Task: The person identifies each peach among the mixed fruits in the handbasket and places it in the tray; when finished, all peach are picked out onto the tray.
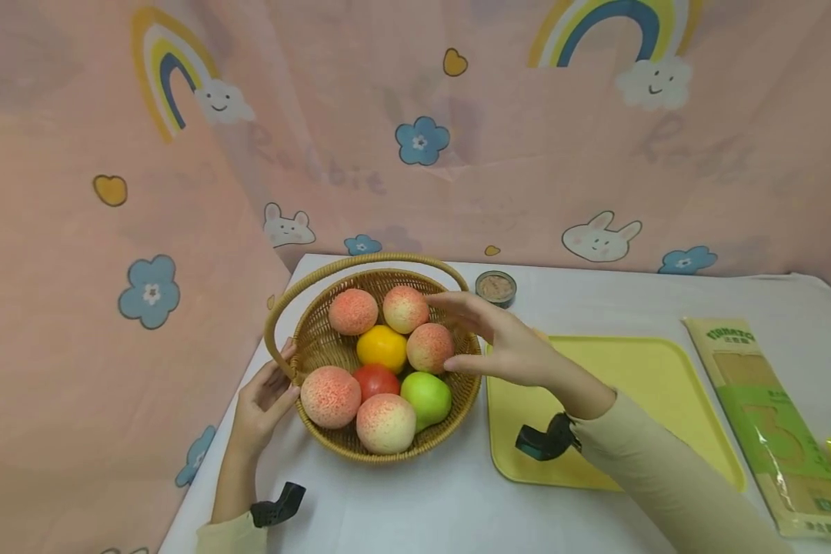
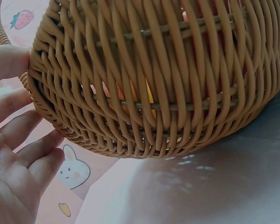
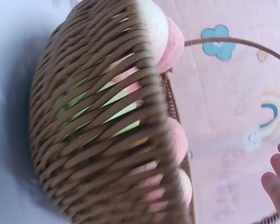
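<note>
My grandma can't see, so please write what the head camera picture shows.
A left hand holds the rim of a wicker basket of fruit, mostly peaches, while the right hand reaches over its other side. To the right lie a yellow tray and a green-and-tan packet.

Left hand (image 1: 255, 412) gripping, right hand (image 1: 512, 345) outstretched, thumb (image 1: 467, 364) and fingers (image 1: 460, 303) parted

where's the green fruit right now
In the head view, the green fruit sits at the lower right inside the basket, on the side facing the yellow tray, just right of the red fruit.
</note>
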A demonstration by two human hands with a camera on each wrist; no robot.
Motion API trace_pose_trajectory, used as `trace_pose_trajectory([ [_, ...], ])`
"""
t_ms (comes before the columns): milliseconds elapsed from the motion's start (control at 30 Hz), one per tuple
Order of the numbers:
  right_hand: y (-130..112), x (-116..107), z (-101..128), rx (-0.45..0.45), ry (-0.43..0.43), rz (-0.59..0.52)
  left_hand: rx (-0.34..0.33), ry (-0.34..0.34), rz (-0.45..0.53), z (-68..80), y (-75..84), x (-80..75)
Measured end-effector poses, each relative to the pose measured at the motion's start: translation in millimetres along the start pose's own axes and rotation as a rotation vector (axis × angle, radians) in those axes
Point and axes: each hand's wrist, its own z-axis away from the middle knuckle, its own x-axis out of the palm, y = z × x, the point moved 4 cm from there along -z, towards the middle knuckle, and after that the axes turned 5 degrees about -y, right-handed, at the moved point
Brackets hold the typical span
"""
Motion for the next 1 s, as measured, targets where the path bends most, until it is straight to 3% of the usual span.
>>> trace_pose_trajectory([
  [200,1.1,13.9,-47.9,0.022,-0.082,-0.043,-0.004,-0.002,-0.001,0.0,-3.4,-2.0],
  [500,20.4,28.6,-105.4,0.113,-0.148,0.033,-0.016,-0.023,-0.013,-1.5,-6.1,-4.0],
  [700,35.2,34.5,-129.1,0.189,-0.197,0.125,-0.024,-0.030,-0.003,-0.7,-8.0,-3.8],
  [1000,54.4,38.3,-147.9,0.188,-0.307,0.271,-0.028,-0.017,-0.019,0.0,-6.9,-5.1],
])
